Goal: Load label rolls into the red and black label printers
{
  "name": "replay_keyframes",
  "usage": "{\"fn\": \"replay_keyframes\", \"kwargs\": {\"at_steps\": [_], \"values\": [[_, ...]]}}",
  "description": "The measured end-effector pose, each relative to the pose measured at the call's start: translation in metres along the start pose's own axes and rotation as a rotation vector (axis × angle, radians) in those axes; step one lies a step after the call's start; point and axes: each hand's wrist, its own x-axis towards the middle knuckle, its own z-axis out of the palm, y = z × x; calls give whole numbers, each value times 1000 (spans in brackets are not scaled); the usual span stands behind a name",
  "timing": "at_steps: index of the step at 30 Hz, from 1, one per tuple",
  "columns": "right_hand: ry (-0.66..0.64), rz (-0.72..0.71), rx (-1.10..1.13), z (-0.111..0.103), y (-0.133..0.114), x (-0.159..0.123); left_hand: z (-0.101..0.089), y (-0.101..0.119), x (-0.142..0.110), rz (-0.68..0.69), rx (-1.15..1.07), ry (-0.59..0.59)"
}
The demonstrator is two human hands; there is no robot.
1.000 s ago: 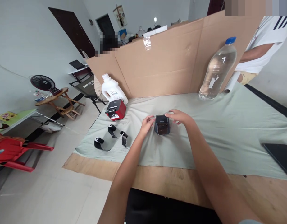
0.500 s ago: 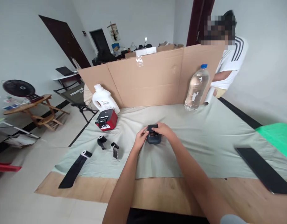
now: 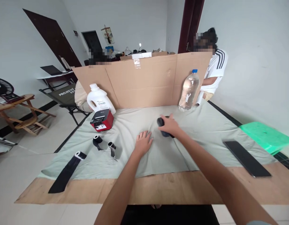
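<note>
My right hand is closed over a small dark label printer on the pale green cloth, lifting or sliding it at mid-table. Flat on the cloth just to its left lies my left hand, fingers spread and holding nothing. A red and black label printer stands further left. Two small black tape rolls lie near my left hand, and a long black strip trails toward the table's front left edge.
A cardboard screen stands along the back. A white jug and a clear water bottle stand before it. A black flat device lies at right. A person in a white shirt sits behind the screen.
My right hand has carried the dark printer to the right and further back. My left hand let go of it and now rests flat. The camera has risen and pulled back.
</note>
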Motion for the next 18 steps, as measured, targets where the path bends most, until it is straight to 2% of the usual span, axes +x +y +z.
{"fn": "replay_keyframes", "kwargs": {"at_steps": [3,5,7,9,11,14,16,18], "values": [[74,84,20,-24,84,3,-3,6,-14,103,341,-85],[108,159,-1,-34,135,5,-8,10,-25,171,427,-121],[115,224,-21,-39,174,6,-11,18,-34,211,439,-162],[120,294,-7,-39,200,7,-10,29,-39,173,443,-186],[120,334,24,-37,212,9,-4,42,-41,105,462,-195],[125,399,-23,-31,211,13,9,55,-42,75,454,-233],[224,373,-192,-25,196,14,16,57,-45,91,428,-256],[383,218,-372,-17,170,9,18,57,-48,96,417,-267]]}}
